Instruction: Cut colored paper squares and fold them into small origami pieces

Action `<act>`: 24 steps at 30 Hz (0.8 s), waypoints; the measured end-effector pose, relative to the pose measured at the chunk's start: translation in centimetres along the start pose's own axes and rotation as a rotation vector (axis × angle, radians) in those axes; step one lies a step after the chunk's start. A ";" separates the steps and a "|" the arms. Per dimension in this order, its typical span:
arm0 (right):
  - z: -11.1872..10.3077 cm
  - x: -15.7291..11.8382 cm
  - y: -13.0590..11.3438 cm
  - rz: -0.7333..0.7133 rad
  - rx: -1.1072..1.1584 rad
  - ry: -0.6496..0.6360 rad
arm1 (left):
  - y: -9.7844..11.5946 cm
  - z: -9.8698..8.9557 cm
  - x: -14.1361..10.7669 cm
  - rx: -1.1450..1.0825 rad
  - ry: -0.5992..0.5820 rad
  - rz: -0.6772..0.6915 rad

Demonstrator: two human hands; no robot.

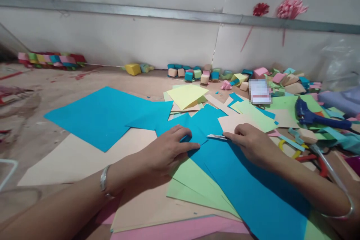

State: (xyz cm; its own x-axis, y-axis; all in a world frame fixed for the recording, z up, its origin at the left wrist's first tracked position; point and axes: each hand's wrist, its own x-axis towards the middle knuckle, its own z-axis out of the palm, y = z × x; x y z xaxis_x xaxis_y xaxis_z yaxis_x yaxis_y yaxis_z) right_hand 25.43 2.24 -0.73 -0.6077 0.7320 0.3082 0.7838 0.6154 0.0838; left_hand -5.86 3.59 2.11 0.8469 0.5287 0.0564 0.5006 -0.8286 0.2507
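Observation:
My right hand [250, 142] is closed round a craft knife [217, 137]; its blade points left and its handle is hidden in my fingers. The blade tip lies at the edge of a small blue paper piece [198, 133]. My left hand [171, 150] holds this piece down, fingers curled on it and thumb stretched along its lower edge. Beneath both hands lies a long blue paper sheet [253, 191], which runs toward the lower right. Green sheets [202, 191] and peach sheets [146, 210] are under my left hand.
Another big blue sheet [98, 116] lies at left. A yellow sheet [187, 95] sits further back. At right are a blue glue gun [305, 114], orange-handled scissors [322, 165] and many paper scraps. Small paper boxes [188, 75] line the wall. Paper flowers [291, 7] hang at the rail.

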 end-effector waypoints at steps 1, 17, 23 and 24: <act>0.1 0.0 -0.1 -0.002 0.014 0.001 | 0.2 -0.1 -0.1 -0.034 -0.008 -0.007; 0.3 0.3 -0.4 -0.067 0.209 0.087 | -0.5 0.1 0.0 -0.004 0.005 0.108; 0.3 0.4 -0.5 -0.094 0.237 0.090 | -1.0 1.1 0.3 0.009 0.072 0.088; 0.3 0.4 -0.6 -0.093 0.244 0.082 | -0.9 1.1 0.3 0.022 0.080 0.084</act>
State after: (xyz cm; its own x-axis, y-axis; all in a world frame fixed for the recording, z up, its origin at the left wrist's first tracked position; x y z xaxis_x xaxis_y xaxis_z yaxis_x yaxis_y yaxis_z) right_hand 24.69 2.30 -0.90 -0.6556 0.6487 0.3866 0.6645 0.7387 -0.1127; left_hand -5.85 4.31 0.80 0.8693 0.4699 0.1535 0.4333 -0.8738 0.2209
